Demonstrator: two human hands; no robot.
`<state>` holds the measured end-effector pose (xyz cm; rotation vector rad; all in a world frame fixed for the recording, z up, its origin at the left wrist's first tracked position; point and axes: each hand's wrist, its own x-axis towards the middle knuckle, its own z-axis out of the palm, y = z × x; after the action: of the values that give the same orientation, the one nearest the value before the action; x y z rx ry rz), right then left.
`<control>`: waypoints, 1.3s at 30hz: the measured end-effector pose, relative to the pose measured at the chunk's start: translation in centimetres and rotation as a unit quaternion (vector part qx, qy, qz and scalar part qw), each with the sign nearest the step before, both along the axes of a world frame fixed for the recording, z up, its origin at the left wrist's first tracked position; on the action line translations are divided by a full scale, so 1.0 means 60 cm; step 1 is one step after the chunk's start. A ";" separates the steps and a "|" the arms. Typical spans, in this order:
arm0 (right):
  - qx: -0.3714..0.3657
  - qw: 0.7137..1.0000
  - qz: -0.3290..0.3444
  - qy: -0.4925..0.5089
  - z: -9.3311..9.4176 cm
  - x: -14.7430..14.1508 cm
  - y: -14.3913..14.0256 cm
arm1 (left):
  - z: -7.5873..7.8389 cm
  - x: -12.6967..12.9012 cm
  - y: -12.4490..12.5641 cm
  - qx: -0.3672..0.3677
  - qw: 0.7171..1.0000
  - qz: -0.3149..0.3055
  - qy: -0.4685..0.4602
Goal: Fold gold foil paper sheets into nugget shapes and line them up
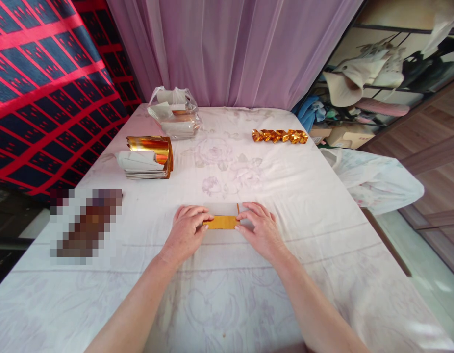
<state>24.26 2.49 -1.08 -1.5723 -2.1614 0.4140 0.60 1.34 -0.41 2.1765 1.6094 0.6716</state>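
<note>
With our left hand (187, 226) and right hand (262, 228), we pinch opposite ends of the gold paper (221, 222) on the table (227, 294).

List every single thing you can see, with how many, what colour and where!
Sheet: one, gold and white, between the hands, fingers touching it
Sheet stack: one, gold and white, table's left
Clear bag: one, see-through with sheets inside, far left of table
Folded pieces: one row, shiny gold, far right of table
Pixelated thing: one, brownish, left; can't tell what
Table: one, pale flowery cover, centre
Curtain: purple, behind table
Patterned cloth: red and dark blue, left
Whitish bag: one, right of table
Shoes: count unclear, white, upper right
Other upper-right things: too jumbled to count
Left hand: one, sheet's left end
Right hand: one, sheet's right end
</note>
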 end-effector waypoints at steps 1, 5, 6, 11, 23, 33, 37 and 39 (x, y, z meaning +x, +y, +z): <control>-0.001 1.000 0.001 -0.001 0.000 0.000 0.000 | -0.004 -0.004 0.001 0.008 1.000 -0.008 -0.001; 0.001 1.000 0.006 -0.001 -0.002 0.003 0.002 | -0.017 -0.018 0.004 0.027 0.999 -0.032 0.005; 0.003 1.000 0.007 -0.001 -0.002 0.003 0.002 | -0.019 -0.022 0.004 0.028 0.999 -0.038 0.006; 0.033 0.999 0.024 -0.003 -0.008 0.006 0.000 | -0.024 -0.036 0.006 0.036 0.997 -0.066 0.018; 0.126 0.983 0.120 -0.063 0.023 -0.031 -0.029 | -0.004 -0.018 -0.003 0.061 0.996 -0.044 0.050; 0.101 0.985 0.079 -0.114 0.009 -0.016 -0.027 | 0.011 -0.007 -0.013 0.034 0.996 -0.023 0.084; 0.098 0.985 0.042 -0.135 0.008 0.000 -0.021 | 0.008 -0.009 -0.014 0.037 0.995 -0.026 0.092; 0.099 0.985 0.038 -0.136 0.007 0.001 -0.020 | 0.005 -0.010 -0.015 0.036 0.995 -0.036 0.091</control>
<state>24.34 1.31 -0.69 -1.5102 -2.3859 0.0034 -0.01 0.45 -0.14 2.3975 1.6068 0.5306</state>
